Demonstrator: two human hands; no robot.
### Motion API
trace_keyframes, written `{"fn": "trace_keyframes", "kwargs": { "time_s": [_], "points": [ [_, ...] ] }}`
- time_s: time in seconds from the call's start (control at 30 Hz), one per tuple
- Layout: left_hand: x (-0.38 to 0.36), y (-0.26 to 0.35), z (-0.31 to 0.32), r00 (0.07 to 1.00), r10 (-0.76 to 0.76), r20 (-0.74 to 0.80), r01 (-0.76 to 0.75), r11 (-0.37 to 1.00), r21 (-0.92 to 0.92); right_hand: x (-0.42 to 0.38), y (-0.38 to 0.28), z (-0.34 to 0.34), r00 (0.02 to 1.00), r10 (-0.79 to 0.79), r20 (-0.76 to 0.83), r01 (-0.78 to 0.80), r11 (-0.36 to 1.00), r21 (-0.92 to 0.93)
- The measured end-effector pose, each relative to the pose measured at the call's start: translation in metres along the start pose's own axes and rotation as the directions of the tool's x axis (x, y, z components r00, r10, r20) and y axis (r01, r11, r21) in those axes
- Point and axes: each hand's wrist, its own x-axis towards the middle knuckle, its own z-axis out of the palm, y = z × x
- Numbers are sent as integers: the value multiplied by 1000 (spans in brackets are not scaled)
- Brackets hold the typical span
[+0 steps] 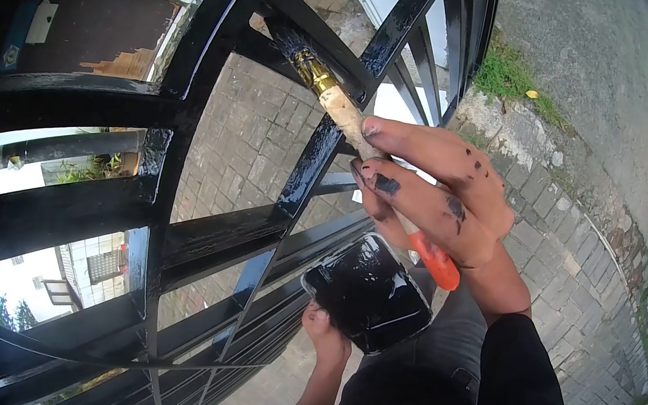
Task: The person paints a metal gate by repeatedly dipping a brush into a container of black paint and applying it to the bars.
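Nearest us, our right hand (445, 195) has a narrow grip on a pale-handled, gold-collared paintbrush (339, 109), our left hand (324, 333) holds a black-coated rectangular tray (340, 261) below, probably for easy dipping, the bristles (285, 35) at black metal railings (163, 213) beyond.

the right hand (446, 191), dark-smeared, is raised with fingers (419, 145) pinched together; the left hand (324, 333) sits lower, partly hidden, its forearm (320, 392) slanting up.
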Motion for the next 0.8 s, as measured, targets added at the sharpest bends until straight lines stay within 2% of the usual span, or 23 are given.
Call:
{"fn": "trace_keyframes", "kwargs": {
  "time_s": [0.13, 0.2, 0.4, 0.63, 0.73, 0.8],
  "points": [
    [-1, 1, 1, 1000, -1, -8, 1, 1000, -8, 4, 5, 7, 999, -39, -22, 39, 999, -16],
    [-2, 1, 2, 1000, 6, -4, -6, 1000, -9, 11, 5, 15, 972, -150, -180, 139, 988, -72],
    [-2, 3, 1, 1000, 10, 3, -10, 1000, -12, 7, -1, 9, 979, -135, -152, 116, 985, -125],
    [-1, 2, -3, 1000, 7, -5, -7, 1000, -12, 17, -1, 9, 980, -125, -157, 116, 991, -63],
    [-1, 2, -1, 1000, 13, -11, -13, 1000, -21, 6, 0, 4, 987, -145, -75, 132, 979, -157],
    [-1, 3, -2, 1000, 13, -10, -13, 1000, -24, 1, -7, -1, 997, 24, 68, -7, 971, -239]
  ]
}}
